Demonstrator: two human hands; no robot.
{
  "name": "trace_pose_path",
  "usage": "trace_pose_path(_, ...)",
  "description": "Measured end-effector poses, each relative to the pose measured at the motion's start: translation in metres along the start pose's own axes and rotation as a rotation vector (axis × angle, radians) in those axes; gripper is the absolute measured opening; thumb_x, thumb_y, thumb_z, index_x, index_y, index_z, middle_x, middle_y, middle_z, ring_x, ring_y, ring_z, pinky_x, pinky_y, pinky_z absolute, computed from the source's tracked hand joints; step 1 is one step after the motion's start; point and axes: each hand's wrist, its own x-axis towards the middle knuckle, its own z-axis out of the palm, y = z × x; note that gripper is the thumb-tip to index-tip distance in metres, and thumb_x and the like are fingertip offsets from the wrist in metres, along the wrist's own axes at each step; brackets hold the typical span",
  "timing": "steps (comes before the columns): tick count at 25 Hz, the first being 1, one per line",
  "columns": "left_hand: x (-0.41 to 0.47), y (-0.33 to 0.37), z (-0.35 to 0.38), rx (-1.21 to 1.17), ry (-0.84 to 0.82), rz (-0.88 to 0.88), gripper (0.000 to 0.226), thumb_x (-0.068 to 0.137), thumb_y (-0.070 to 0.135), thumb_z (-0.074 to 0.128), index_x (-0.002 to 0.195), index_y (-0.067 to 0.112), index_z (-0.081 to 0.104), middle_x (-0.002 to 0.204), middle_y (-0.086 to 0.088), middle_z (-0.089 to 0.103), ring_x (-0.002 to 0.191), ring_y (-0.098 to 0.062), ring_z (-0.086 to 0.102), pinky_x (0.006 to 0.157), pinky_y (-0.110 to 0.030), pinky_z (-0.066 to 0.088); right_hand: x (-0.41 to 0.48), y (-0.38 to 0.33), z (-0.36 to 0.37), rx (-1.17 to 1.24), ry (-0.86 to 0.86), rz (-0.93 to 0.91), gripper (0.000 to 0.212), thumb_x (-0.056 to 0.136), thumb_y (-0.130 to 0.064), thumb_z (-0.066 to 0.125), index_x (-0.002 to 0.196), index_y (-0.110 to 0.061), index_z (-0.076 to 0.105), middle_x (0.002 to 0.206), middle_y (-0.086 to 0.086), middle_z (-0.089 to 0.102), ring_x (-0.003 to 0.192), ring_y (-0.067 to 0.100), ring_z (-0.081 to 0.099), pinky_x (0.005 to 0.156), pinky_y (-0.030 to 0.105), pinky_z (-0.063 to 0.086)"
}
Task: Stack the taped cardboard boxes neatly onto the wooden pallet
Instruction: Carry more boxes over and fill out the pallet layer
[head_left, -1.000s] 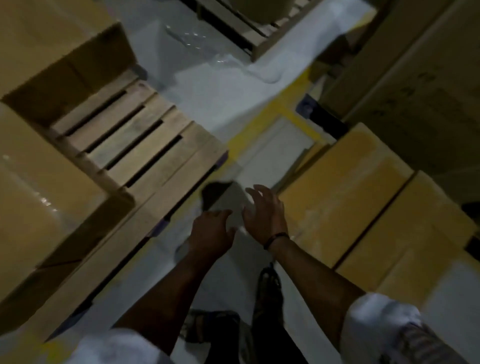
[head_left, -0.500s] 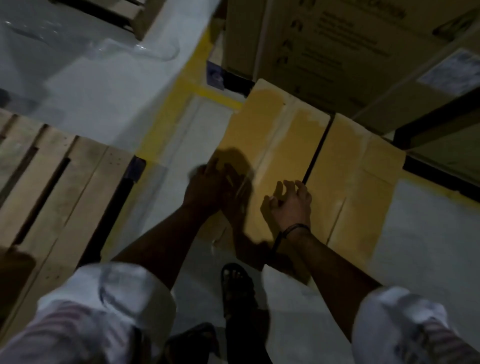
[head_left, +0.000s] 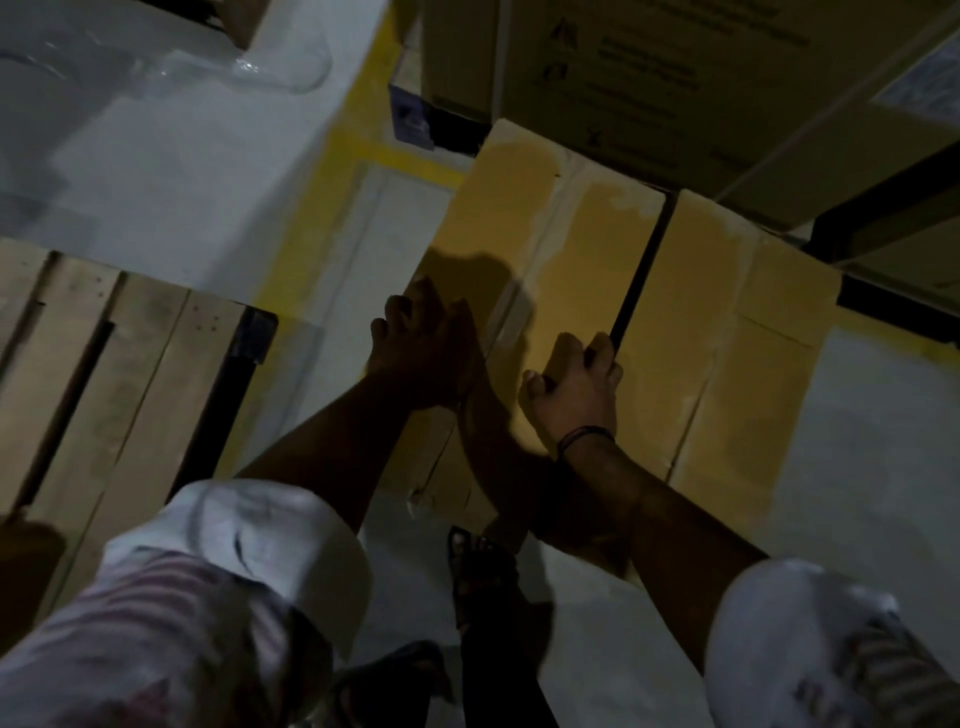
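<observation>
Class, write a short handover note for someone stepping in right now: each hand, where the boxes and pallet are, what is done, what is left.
Hands: the left hand lies open against the left edge of the near box. The right hand has its fingers hooked into the gap between that box and the second box.
The pallet is on the floor to the left.
Done: near box grasped, not yet lifted.
Left: carry it onto the pallet, then the second box.

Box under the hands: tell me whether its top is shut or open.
Shut: flaps of the box lie flat, a tape strip along the seam.
</observation>
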Motion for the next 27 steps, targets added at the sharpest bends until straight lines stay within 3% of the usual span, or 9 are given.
trace_pose_path(3,0.001,-0.015,0.003,0.004,0.029,0.006,0.099,0.089,0.071,0.057,0.161,0.040,-0.003,0.168,-0.014,-0.018,0.145,-0.055,0.010,0.112,-0.067,0.025,0.002,-0.011,0.003,-0.012,-0.012,-0.019,0.074,0.090,-0.050,0.061,0.151,-0.024,0.029,0.165,0.010,0.001,0.137,0.048,0.023,0.108,0.052,0.036)
trace_pose_path(5,0.002,-0.020,0.001,-0.120,-0.006,-0.059,0.091,0.091,0.067,0.057,0.159,0.048,-0.001,0.169,-0.006,-0.022,0.140,-0.057,0.021,0.111,-0.069,0.027,0.002,-0.020,0.005,-0.026,-0.007,-0.031,0.075,0.089,-0.053,0.062,0.151,-0.027,0.029,0.165,0.004,0.002,0.133,0.049,0.027,0.105,0.053,0.038)
trace_pose_path(8,-0.010,-0.024,-0.009,-0.286,-0.018,-0.094,0.083,0.096,0.054,0.062,0.160,0.047,0.009,0.168,-0.003,-0.023,0.130,-0.059,0.036,0.100,-0.065,0.044,0.000,-0.034,0.007,-0.040,0.034,-0.067,0.072,0.086,-0.057,0.064,0.146,-0.030,0.036,0.163,0.002,0.010,0.128,0.048,0.032,0.101,0.053,0.041)
trace_pose_path(13,-0.075,-0.063,-0.006,-0.099,0.202,-0.125,0.060,0.101,0.061,0.042,0.157,0.042,0.027,0.168,-0.009,0.010,0.107,-0.049,0.058,0.078,-0.051,0.055,-0.014,-0.081,0.008,-0.115,0.060,-0.279,0.068,0.083,-0.065,0.062,0.142,-0.034,0.047,0.158,-0.001,0.020,0.130,0.047,0.030,0.103,0.058,0.034)
trace_pose_path(15,-0.104,-0.094,-0.009,-0.130,0.221,-0.159,0.073,0.092,0.081,0.035,0.153,0.043,0.029,0.165,-0.005,0.020,0.111,-0.045,0.060,0.074,-0.047,0.056,-0.022,-0.117,0.009,-0.108,0.074,-0.363,0.070,0.082,-0.069,0.062,0.140,-0.031,0.053,0.157,-0.003,0.024,0.129,0.045,0.031,0.102,0.057,0.032)
trace_pose_path(17,-0.134,-0.125,-0.016,-0.181,0.216,-0.209,0.099,0.074,0.099,0.035,0.154,0.043,0.023,0.165,-0.005,0.019,0.114,-0.044,0.060,0.081,-0.049,0.055,-0.031,-0.161,0.010,-0.114,0.118,-0.435,0.070,0.081,-0.071,0.062,0.138,-0.029,0.057,0.155,-0.003,0.031,0.126,0.044,0.035,0.099,0.055,0.031)
trace_pose_path(21,-0.205,-0.190,-0.035,-0.260,0.315,-0.400,0.106,0.069,0.096,0.047,0.156,0.040,0.024,0.167,-0.008,0.018,0.107,-0.043,0.061,0.088,-0.048,0.054,-0.054,-0.267,0.040,-0.077,0.125,-0.612,0.072,0.078,-0.073,0.060,0.131,-0.026,0.062,0.151,-0.004,0.036,0.124,0.044,0.039,0.096,0.053,0.037)
trace_pose_path(27,-0.295,-0.309,-0.021,-0.431,0.356,-0.711,0.115,0.064,0.085,0.070,0.158,0.044,0.016,0.170,0.001,-0.001,0.120,-0.038,0.056,0.099,-0.048,0.050,-0.134,-0.416,0.102,-0.218,0.088,-0.889,0.066,0.074,-0.072,0.067,0.125,-0.031,0.064,0.145,-0.003,0.040,0.127,0.043,0.034,0.097,0.052,0.037)
